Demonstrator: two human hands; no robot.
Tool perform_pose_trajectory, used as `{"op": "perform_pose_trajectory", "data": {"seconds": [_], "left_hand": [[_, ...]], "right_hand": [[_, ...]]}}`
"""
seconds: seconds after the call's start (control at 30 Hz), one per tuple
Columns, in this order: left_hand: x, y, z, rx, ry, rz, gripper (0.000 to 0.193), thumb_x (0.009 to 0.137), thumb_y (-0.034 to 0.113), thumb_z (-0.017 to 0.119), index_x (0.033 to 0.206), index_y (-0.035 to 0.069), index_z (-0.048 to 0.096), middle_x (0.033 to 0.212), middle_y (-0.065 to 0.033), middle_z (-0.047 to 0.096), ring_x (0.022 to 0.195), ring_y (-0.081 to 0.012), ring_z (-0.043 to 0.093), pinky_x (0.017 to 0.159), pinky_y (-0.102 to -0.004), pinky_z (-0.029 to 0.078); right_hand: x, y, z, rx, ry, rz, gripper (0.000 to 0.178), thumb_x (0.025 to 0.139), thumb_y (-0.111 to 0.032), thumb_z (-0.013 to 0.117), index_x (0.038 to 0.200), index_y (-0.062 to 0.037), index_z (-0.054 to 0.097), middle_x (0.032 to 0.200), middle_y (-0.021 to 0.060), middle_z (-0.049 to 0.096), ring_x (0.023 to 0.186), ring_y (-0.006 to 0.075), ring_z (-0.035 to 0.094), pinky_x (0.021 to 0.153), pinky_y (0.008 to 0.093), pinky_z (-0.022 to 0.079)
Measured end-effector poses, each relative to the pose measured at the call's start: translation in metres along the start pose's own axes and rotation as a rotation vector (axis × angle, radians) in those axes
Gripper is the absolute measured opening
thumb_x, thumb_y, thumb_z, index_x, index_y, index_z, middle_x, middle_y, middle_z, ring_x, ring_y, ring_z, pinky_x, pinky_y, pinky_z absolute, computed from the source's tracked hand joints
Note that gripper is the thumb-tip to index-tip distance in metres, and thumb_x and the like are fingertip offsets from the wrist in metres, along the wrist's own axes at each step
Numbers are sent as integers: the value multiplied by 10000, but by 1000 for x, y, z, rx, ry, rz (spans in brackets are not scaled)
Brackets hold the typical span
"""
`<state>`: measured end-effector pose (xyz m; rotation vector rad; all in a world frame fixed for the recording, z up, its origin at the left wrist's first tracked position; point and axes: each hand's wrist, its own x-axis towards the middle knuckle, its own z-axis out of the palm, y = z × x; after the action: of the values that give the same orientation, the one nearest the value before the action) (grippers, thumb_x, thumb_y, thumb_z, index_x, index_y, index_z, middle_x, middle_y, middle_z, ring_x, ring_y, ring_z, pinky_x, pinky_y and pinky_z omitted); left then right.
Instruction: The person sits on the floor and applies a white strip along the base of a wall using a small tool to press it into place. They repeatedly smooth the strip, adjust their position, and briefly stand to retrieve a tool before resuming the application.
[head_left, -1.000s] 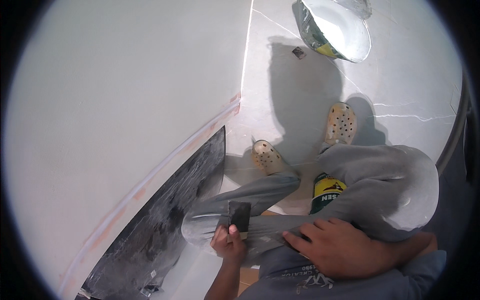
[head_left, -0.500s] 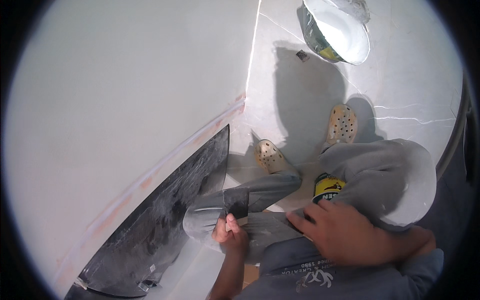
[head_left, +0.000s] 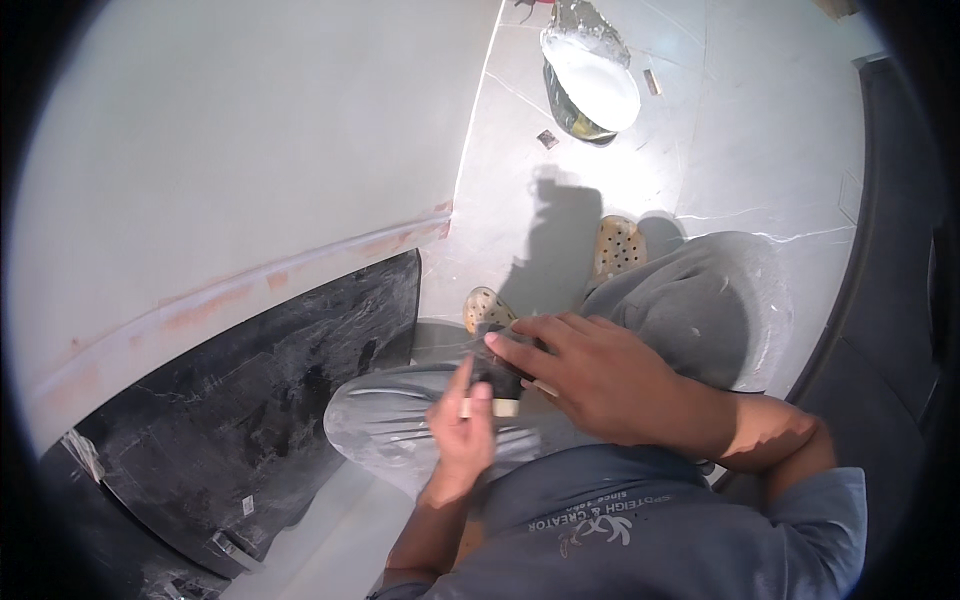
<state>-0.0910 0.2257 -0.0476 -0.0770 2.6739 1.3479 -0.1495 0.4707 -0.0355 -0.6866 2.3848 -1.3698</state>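
Note:
In front of my lap, my left hand grips a dark, flat scraper by its pale edge strip, thumb across its face. My right hand reaches over from the right, fingers stretched across the blade. Under those fingers shows a second dark flat piece with a pale edge, looking like another scraper held in that hand; its outline is mostly hidden. The two pieces overlap or touch.
A bucket with a white inside stands ahead on the pale tiled floor. Small scraps lie near it. At left rises a pale wall, with a dark marbled panel below. A dark curved edge borders the right side.
My right hand has moved up and left from my lap to the scraper in my left hand. The head view has shifted, so more floor shows on the right.

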Motion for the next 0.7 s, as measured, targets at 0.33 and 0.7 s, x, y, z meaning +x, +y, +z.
{"op": "perform_pose_trajectory", "data": {"seconds": [0.33, 0.7], "left_hand": [[22, 5, 18, -610, -462, -247, 840, 864, -59, 745, 1522, 36, 232, 1408, -200, 529, 1303, -251, 577, 1056, -400, 509], [95, -13, 27, -1012, -542, -607, 1075, 827, 216, 895, 1643, -20, 236, 1538, -148, 483, 1406, -256, 517, 1171, -404, 420]], "right_hand": [[14, 11, 16, 96, -25, 103, 714, 1071, -328, 560, 1610, 52, 287, 1597, 317, 382, 1473, 493, 399, 1234, 521, 351], [81, 31, -2, 380, -58, 634, 1118, 922, -660, 682, 1670, 8, 188, 1637, 390, 285, 1511, 542, 333, 1242, 534, 329]]}}
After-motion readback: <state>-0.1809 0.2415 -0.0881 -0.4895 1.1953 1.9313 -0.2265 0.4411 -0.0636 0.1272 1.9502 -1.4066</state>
